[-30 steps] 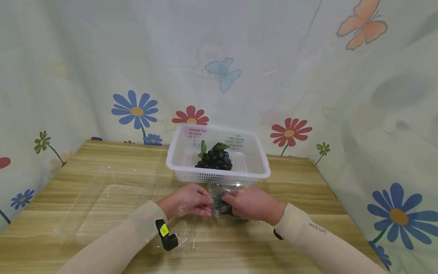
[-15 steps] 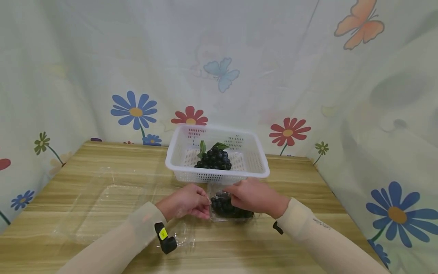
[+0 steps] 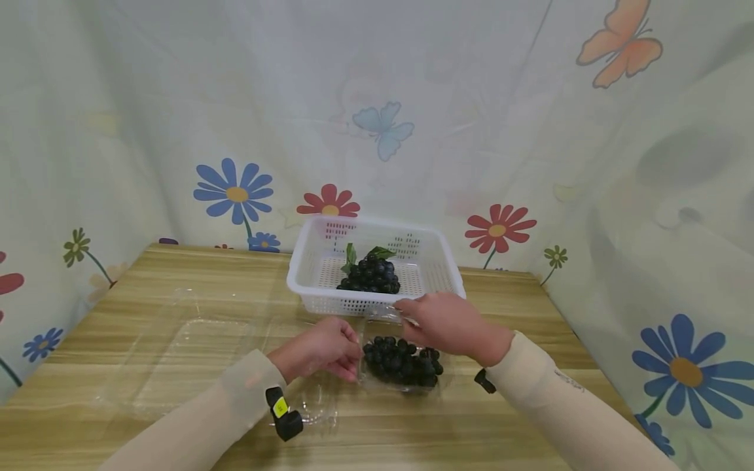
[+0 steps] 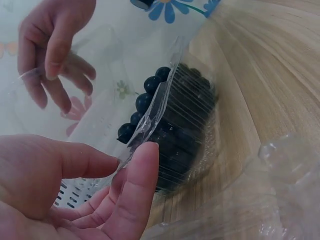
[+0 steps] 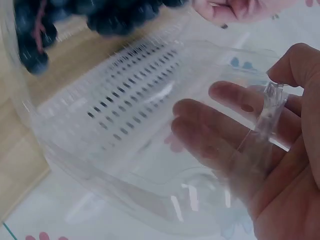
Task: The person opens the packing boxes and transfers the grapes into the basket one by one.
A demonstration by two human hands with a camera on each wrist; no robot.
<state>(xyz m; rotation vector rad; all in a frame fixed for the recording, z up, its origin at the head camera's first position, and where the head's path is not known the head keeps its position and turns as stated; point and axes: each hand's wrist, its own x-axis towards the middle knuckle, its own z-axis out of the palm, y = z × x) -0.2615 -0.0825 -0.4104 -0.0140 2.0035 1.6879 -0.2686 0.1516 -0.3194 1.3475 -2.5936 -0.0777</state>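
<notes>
A clear plastic clamshell box [image 4: 207, 160] holds a bunch of dark grapes [image 3: 400, 363] on the table in front of the basket. My left hand [image 3: 326, 347] pinches the box's left rim between thumb and fingers, seen closely in the left wrist view. At the box's far side, my right hand [image 3: 450, 327] grips the edge of its raised lid [image 5: 125, 187], thumb on one face and fingers behind the clear plastic. The lid stands up toward the basket, and the grapes show uncovered below it.
Just behind the box stands a white slotted basket [image 3: 330, 292] with another bunch of dark grapes [image 3: 372, 275] and green leaves in it. A second clear clamshell [image 3: 194, 353] lies open on the wooden table [image 3: 501, 418] at left, partly under my left forearm. A flowered curtain surrounds the table.
My right hand has moved away from me and slightly right, swinging the lid up off the grapes. The grapes have come into fuller view. My left hand stays at the rim.
</notes>
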